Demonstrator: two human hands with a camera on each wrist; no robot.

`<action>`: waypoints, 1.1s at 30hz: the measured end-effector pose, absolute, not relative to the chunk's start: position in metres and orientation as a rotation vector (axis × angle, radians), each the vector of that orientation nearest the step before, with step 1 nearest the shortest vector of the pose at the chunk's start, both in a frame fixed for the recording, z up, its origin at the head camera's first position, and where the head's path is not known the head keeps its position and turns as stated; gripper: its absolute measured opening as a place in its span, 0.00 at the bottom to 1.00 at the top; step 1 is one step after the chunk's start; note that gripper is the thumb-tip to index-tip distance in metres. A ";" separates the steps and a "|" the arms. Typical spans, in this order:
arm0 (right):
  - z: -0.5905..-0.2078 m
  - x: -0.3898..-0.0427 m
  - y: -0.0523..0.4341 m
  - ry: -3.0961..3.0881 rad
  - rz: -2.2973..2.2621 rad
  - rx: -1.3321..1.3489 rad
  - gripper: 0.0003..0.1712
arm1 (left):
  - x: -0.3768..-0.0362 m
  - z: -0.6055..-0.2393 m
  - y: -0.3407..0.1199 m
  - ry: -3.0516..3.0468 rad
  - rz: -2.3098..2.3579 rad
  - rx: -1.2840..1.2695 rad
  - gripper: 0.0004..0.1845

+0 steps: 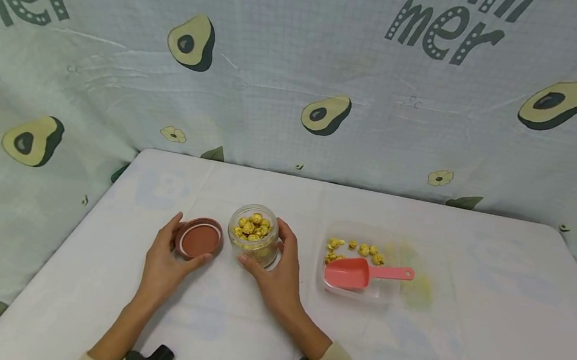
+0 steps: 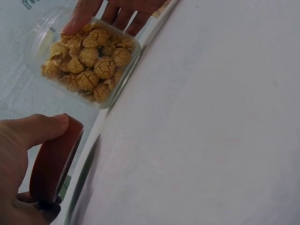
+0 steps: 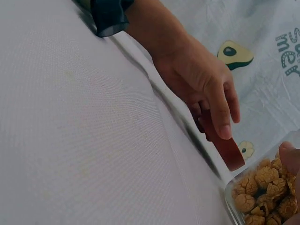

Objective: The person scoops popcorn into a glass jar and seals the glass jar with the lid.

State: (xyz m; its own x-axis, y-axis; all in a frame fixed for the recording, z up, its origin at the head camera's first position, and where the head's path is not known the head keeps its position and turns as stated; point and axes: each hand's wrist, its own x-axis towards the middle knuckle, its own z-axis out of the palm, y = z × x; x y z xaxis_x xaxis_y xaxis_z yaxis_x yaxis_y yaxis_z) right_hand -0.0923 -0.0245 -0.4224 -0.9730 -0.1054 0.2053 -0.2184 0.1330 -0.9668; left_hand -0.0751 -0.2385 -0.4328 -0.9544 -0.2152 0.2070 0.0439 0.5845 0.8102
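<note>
A clear jar [image 1: 262,254] holding golden popcorn [image 1: 253,227] stands open-mouthed near the middle of the table. My right hand [image 1: 279,277] grips it from the right, thumb at the near side and fingers behind. To its left, my left hand [image 1: 166,261] holds a reddish-brown round lid [image 1: 199,238] by its edge, its hollow underside facing up in the head view. In the left wrist view the lid [image 2: 54,164] is tilted, thumb on its rim, a short gap from the jar [image 2: 89,61].
Right of the jar, a clear plastic container [image 1: 355,295] holds a few popcorn pieces [image 1: 364,250]. A pink scoop [image 1: 350,273] lies across it, handle over the right rim. A white cloth covers the table [image 1: 463,352]; an avocado-printed curtain [image 1: 262,127] hangs behind.
</note>
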 end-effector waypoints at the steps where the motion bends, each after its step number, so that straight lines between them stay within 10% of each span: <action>1: -0.418 -0.091 -0.024 -2.289 1.992 0.329 0.50 | -0.075 -0.432 -0.238 -2.528 -1.308 0.121 0.52; 33: -0.431 -0.102 -0.019 -2.334 1.931 0.380 0.49 | -0.084 -0.350 -0.229 -2.519 -0.948 -0.500 0.58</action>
